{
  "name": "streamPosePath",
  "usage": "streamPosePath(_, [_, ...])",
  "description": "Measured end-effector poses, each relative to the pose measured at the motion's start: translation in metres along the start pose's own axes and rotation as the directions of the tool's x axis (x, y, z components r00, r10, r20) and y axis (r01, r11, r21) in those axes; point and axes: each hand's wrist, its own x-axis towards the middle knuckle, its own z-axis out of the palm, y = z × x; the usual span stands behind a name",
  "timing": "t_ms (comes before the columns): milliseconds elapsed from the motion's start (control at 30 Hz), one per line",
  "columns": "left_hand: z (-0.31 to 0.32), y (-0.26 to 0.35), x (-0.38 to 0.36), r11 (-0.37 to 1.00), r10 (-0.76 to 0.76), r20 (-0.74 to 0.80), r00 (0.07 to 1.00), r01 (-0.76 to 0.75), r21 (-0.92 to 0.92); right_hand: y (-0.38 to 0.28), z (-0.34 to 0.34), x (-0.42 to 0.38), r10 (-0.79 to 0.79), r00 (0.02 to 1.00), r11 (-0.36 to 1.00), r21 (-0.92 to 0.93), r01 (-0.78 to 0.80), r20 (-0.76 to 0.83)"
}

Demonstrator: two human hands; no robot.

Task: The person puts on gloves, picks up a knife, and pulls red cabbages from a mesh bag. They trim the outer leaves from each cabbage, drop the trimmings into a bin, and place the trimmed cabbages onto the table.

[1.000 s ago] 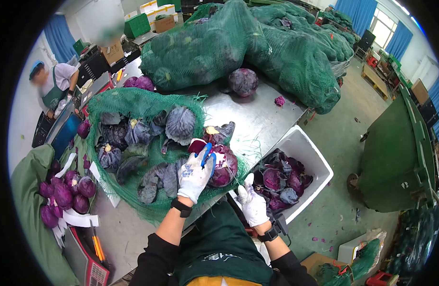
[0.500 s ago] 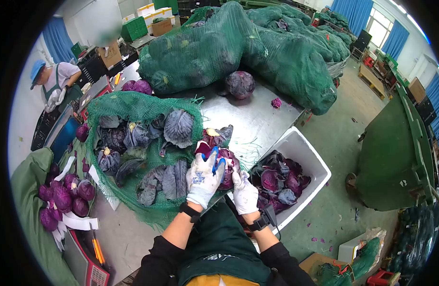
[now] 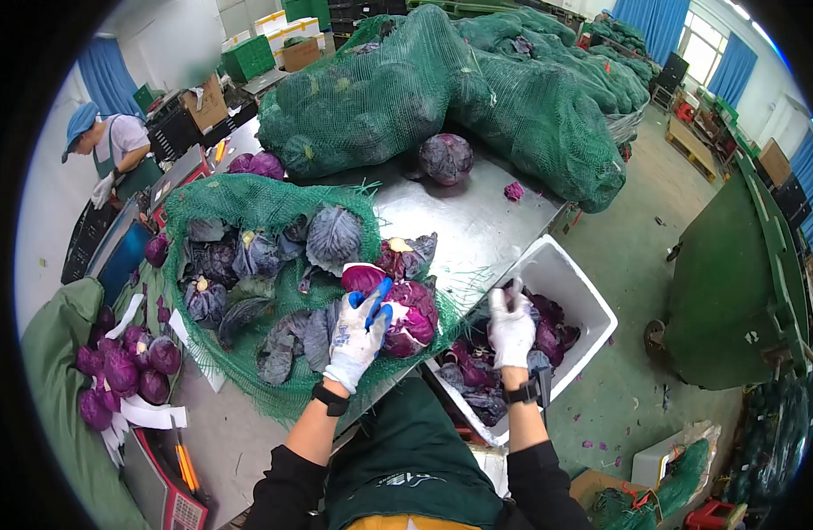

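A red cabbage (image 3: pixel 412 320) with a pale-streaked purple side lies on the green net bag (image 3: pixel 274 389) near the table edge. My left hand (image 3: pixel 357 334), in a white glove with blue on the fingers, grips its left side. Just behind those fingers shows a curved purple leaf (image 3: pixel 362 277). My right hand (image 3: pixel 512 329), gloved in white, hovers over the white foam box (image 3: pixel 583 353), which holds loose cabbage leaves (image 3: pixel 552 340). Its fingers are drawn together; what they hold, if anything, I cannot make out. Another trimmed cabbage (image 3: pixel 405 256) sits just beyond.
Full green net sacks (image 3: pixel 362 110) are piled at the back of the metal table, a loose cabbage (image 3: pixel 445 159) before them. Several peeled cabbages (image 3: pixel 119 371) lie at left. A green wheeled bin (image 3: pixel 733 291) stands right. A co-worker (image 3: pixel 115 150) is at far left.
My right hand has left the cabbage and moved right, over the foam box. The cabbage shows more of its pale-streaked side. My left hand has shifted slightly left.
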Motion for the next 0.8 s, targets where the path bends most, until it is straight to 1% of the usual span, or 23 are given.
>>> streamPosePath(33, [-0.003, 0.008, 0.0, 1.0, 0.001, 0.006, 1.0, -0.001, -0.001, -0.036, -0.02, -0.023, -0.095, 0.983, 0.994, -0.037, 0.102, 0.156])
streamPosePath(67, [-0.008, 0.023, 0.0, 1.0, -0.012, 0.041, 0.999, 0.011, 0.025, -0.037, -0.005, -0.037, -0.301, 0.946, 0.954, 0.052, 0.297, 0.123])
streamPosePath(100, [-0.009, 0.033, 0.001, 0.998, -0.025, 0.071, 0.997, 0.021, 0.051, -0.071, -0.021, -0.053, -0.233, 0.929, 0.962, -0.068, 0.263, 0.287])
streamPosePath(133, [0.0, 0.033, -0.001, 0.99, 0.089, -0.009, 0.996, -0.087, 0.112, -0.075, -0.006, -0.056, -0.221, 0.913, 0.953, -0.124, 0.277, 0.342])
streamPosePath(167, [0.004, 0.033, -0.003, 0.983, 0.112, 0.019, 0.993, -0.114, 0.146, -0.072, 0.007, -0.056, -0.203, 0.895, 0.94, -0.177, 0.292, 0.398])
streamPosePath(233, [0.012, 0.034, -0.007, 0.97, 0.162, -0.039, 0.986, -0.152, 0.191, -0.057, 0.014, -0.044, -0.192, 0.886, 0.981, 0.066, 0.182, 0.422])
streamPosePath(267, [0.013, 0.035, -0.007, 0.968, 0.166, -0.043, 0.985, -0.155, 0.196, -0.047, 0.02, -0.043, -0.308, 0.894, 0.951, 0.081, 0.299, 0.324])
streamPosePath(300, [0.011, 0.039, -0.006, 0.969, 0.165, -0.043, 0.985, -0.154, 0.195, -0.04, 0.022, -0.041, -0.353, 0.893, 0.928, -0.015, 0.372, 0.278])
streamPosePath(367, [0.007, 0.05, -0.005, 0.964, 0.156, 0.024, 0.987, -0.158, 0.214, -0.015, 0.031, -0.023, -0.404, 0.903, 0.902, -0.102, 0.42, 0.146])
streamPosePath(433, [0.01, 0.041, -0.008, 0.966, 0.187, -0.018, 0.982, -0.18, 0.184, 0.027, 0.043, 0.009, -0.16, 0.971, 0.975, -0.123, 0.183, 0.176])
streamPosePath(467, [0.009, 0.035, -0.01, 0.972, 0.191, -0.006, 0.982, -0.188, 0.139, 0.055, 0.048, 0.02, -0.21, 0.968, 0.97, -0.092, 0.223, 0.136])
streamPosePath(500, [0.006, 0.029, -0.01, 0.976, 0.196, 0.001, 0.981, -0.195, 0.097, 0.071, 0.046, 0.028, -0.21, 0.974, 0.944, -0.243, 0.224, 0.086])
streamPosePath(567, [-0.001, 0.02, -0.009, 0.986, 0.121, 0.096, 0.988, -0.108, -0.125, 0.029, 0.017, 0.008, -0.112, 0.993, 0.976, -0.184, 0.119, 0.044])
streamPosePath(600, [-0.005, 0.019, -0.009, 0.963, 0.072, 0.135, 0.988, -0.034, -0.266, 0.036, 0.033, 0.005, -0.339, 0.938, 0.935, 0.079, 0.345, -0.077])
streamPosePath(633, [-0.008, 0.019, -0.008, 0.916, 0.033, 0.182, 0.983, 0.043, -0.399, 0.012, 0.021, -0.014, -0.24, 0.966, 0.957, 0.187, 0.22, 0.092])
streamPosePath(667, [-0.006, 0.013, -0.007, 0.809, 0.013, 0.233, 0.972, 0.127, -0.574, -0.006, 0.017, -0.028, -0.201, 0.94, 0.967, 0.206, 0.147, 0.274])
streamPosePath(700, [-0.008, 0.006, -0.005, 0.863, 0.042, 0.197, 0.979, 0.064, -0.501, -0.02, 0.025, -0.04, -0.05, 0.901, 0.95, 0.3, -0.091, 0.431])
streamPosePath(733, [-0.01, 0.008, -0.004, 0.748, -0.06, 0.257, 0.964, 0.214, -0.629, -0.031, 0.022, -0.045, -0.002, 0.772, 0.875, 0.375, -0.307, 0.636])
streamPosePath(767, [-0.013, 0.009, -0.004, 0.592, -0.148, 0.33, 0.932, 0.351, -0.725, -0.041, 0.016, -0.048, -0.006, 0.593, 0.764, 0.386, -0.517, 0.805])
streamPosePath(800, [-0.013, 0.01, -0.001, 0.599, -0.14, 0.325, 0.935, 0.341, -0.724, -0.048, 0.011, -0.049, -0.024, 0.617, 0.755, 0.419, -0.505, 0.786])
